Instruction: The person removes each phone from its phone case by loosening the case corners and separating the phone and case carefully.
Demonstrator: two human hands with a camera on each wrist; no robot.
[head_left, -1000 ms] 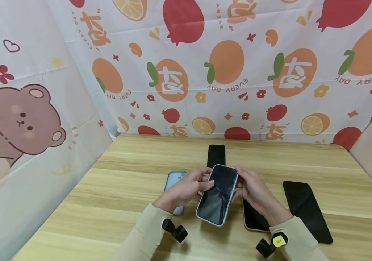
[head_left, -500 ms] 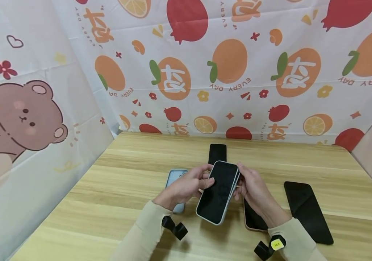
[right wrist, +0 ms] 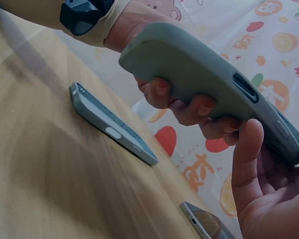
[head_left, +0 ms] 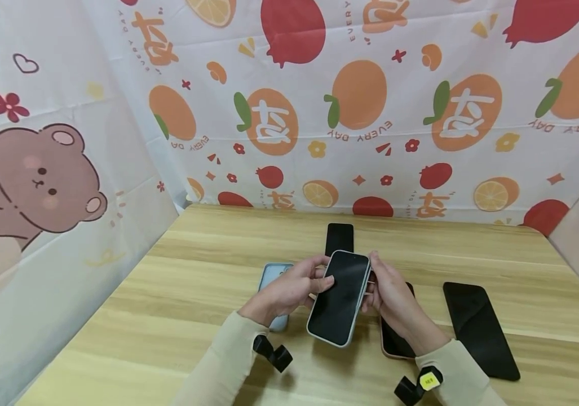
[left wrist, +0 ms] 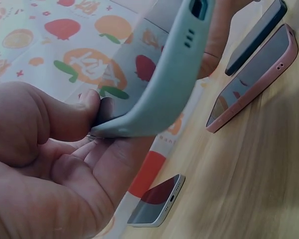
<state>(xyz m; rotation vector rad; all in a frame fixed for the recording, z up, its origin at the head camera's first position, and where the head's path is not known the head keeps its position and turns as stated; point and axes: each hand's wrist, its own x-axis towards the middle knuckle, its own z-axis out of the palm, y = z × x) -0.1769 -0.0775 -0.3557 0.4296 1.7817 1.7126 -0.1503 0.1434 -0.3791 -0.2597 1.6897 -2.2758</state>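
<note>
A smartphone [head_left: 337, 299] with a dark screen is held above the table, face up and tilted. Around it sits a pale blue-green phone case [right wrist: 199, 74], whose edge stands slightly away from the phone near the top right corner. My left hand [head_left: 296, 285] grips the phone and case from the left, thumb on the screen, fingers curled behind the case in the right wrist view. At the top right corner my right hand [head_left: 393, 296] pinches the case edge, its thumb along the rim and fingertips behind. Part of the right fingers is hidden.
Under the left forearm lies a light blue phone case [head_left: 274, 273]. A phone [head_left: 340, 238] lies behind the hands. Right of centre are a phone in a pink case [head_left: 396, 341], partly covered by my right hand, and a larger black phone [head_left: 482, 332]. Patterned cloth [head_left: 355, 113] hangs behind.
My right thumb and fingers have shifted slightly along the top right corner. A gap between case and phone shows along the right edge. The left hand keeps its grip; the head view shifts a little.
</note>
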